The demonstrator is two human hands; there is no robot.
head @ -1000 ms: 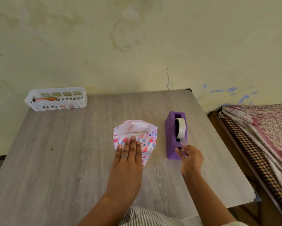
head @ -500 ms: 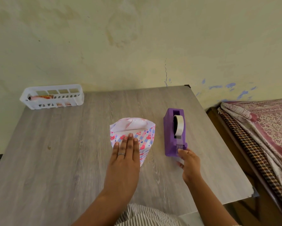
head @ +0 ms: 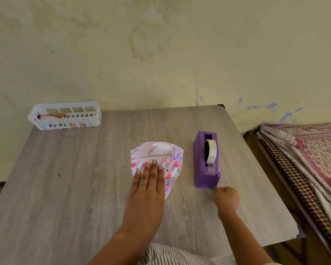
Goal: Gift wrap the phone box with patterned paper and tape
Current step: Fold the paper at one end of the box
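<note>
The phone box (head: 173,166), partly wrapped in white paper with pink and blue hearts, lies at the middle of the grey wooden table (head: 65,188). Its far end is still an open paper sleeve. My left hand (head: 148,190) presses flat on the paper with straight fingers. To the right stands a purple tape dispenser (head: 199,163) holding a clear tape roll (head: 211,153). My right hand (head: 227,197) is curled just in front of the dispenser's cutter end and seems to pinch the end of a clear tape strip, which is barely visible.
A white plastic basket (head: 96,119) holding a few small items sits at the table's far left, against the wall. A bed with patterned cloths (head: 313,159) stands close to the table's right edge. My striped clothing shows at the near edge.
My right hand has drawn back from the dispenser's cutter toward me, curling more tightly. My left hand stays flat on the wrapped box.
</note>
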